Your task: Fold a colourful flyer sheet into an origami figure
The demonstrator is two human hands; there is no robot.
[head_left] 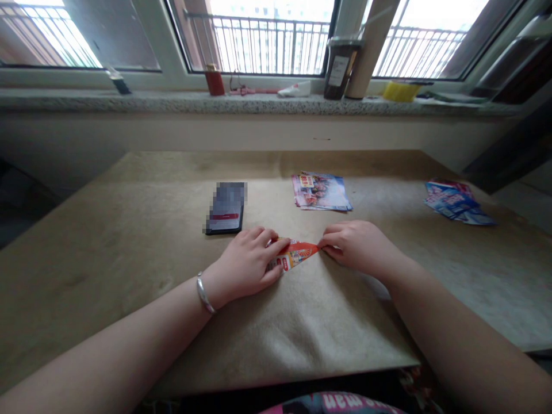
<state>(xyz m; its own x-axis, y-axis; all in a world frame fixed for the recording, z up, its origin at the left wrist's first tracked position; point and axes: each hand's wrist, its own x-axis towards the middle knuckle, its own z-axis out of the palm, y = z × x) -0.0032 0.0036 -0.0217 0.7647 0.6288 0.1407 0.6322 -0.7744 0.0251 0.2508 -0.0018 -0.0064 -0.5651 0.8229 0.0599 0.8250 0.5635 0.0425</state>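
Observation:
A folded piece of printed paper (297,253), orange and yellow and tapering to a point on the right, lies on the table between my hands. My left hand (250,261), with a silver bangle at the wrist, holds the paper's wide end down, index finger and thumb over it. Part of that end is hidden beneath the fingers. My right hand (357,247) pinches the narrow tip between thumb and fingers. Just beyond my left hand is a dark phone (226,207), its picture partly pixelated. A small pile of printed paper sheets (323,191) rests past the folded paper.
Blue and pink folded paper pieces (457,201) lie in a heap at the table's right. The brown table covering (142,247) is wrinkled near the front edge. On the stone windowsill (164,103) stand a red spool (214,80), a dark lidded container (340,69) and a yellow tape roll (401,91).

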